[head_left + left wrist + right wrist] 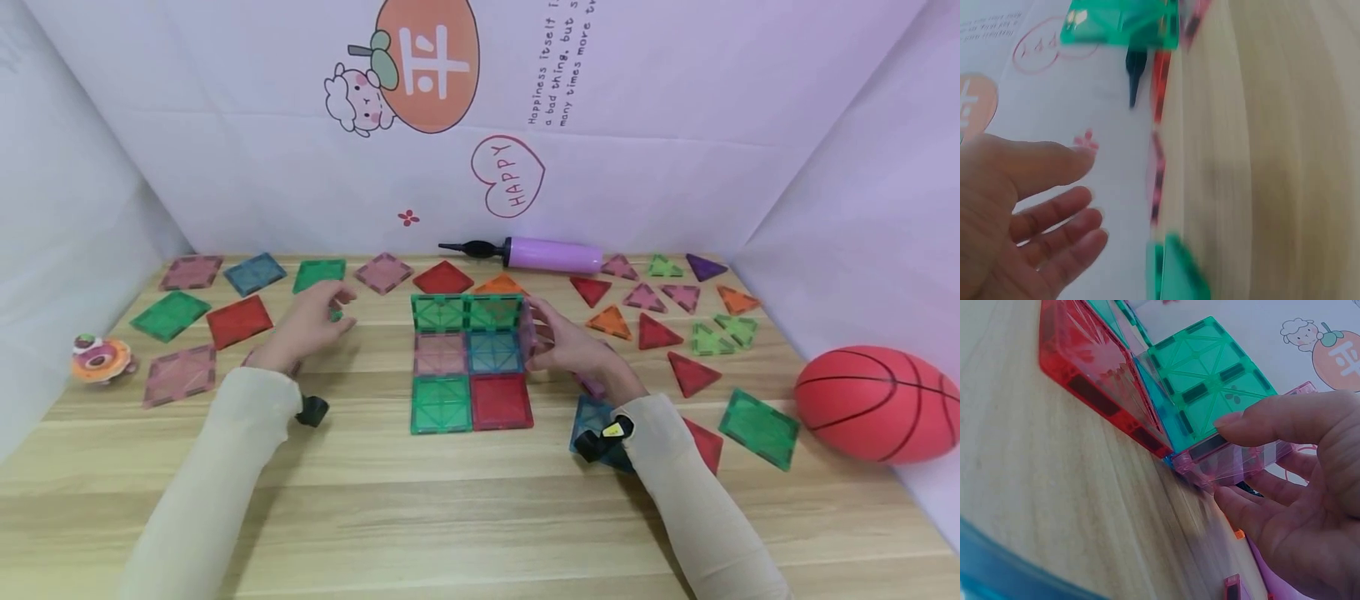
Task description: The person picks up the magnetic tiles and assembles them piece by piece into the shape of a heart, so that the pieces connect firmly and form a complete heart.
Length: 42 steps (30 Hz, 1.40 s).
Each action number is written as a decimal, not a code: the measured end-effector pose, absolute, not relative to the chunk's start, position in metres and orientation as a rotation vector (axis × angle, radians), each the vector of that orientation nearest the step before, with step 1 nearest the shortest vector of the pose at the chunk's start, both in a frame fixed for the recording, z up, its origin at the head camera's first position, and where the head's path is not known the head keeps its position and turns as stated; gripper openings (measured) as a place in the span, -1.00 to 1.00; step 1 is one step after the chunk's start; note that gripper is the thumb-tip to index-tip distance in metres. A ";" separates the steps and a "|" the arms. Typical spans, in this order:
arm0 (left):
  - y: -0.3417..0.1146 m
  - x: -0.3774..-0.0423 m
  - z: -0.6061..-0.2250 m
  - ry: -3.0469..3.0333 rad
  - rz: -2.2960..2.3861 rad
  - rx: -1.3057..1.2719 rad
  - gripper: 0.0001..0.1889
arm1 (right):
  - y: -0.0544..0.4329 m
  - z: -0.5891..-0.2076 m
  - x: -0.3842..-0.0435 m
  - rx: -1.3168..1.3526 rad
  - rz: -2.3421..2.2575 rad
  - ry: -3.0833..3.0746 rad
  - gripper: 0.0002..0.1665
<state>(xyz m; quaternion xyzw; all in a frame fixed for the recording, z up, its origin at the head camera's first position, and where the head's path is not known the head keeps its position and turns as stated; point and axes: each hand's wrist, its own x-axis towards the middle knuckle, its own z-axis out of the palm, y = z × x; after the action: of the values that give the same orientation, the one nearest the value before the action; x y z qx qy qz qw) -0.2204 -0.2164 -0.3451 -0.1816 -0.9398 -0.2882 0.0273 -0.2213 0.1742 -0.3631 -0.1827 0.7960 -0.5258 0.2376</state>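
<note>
My right hand (pixel 566 340) pinches a pink square magnetic tile (pixel 1244 459), thumb on one side and fingers on the other. The pink tile stands upright along the right edge of the flat blue tile (pixel 495 353). Two green tiles (pixel 468 312) stand upright at the back of that base. Beside the blue tile lies a flat pink tile (pixel 441 355), with a flat green tile (pixel 441 404) and a red tile (pixel 502 402) in front. Left of the build, my left hand (pixel 309 323) hovers with loosely bent fingers and nothing between them.
Loose square tiles, such as a red one (pixel 238 322), lie at the left. Several triangle tiles, one of them purple (pixel 705 267), lie at the back right. A purple pump (pixel 553 255) rests by the wall. At the right edge is a red ball (pixel 877 403); a small toy (pixel 102 359) stands far left.
</note>
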 end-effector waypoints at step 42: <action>-0.264 -0.145 -0.347 -3.215 -0.867 -0.160 -0.12 | 0.175 -0.368 -0.224 -0.519 -1.442 2.202 0.21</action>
<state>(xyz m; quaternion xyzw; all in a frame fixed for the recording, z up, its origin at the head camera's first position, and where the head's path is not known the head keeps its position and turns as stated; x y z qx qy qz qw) -0.1455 -0.2637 -0.3473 -0.0478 -0.9599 -0.2589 -0.0959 -0.2239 0.1746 -0.3678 -0.1882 0.7994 -0.5234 0.2272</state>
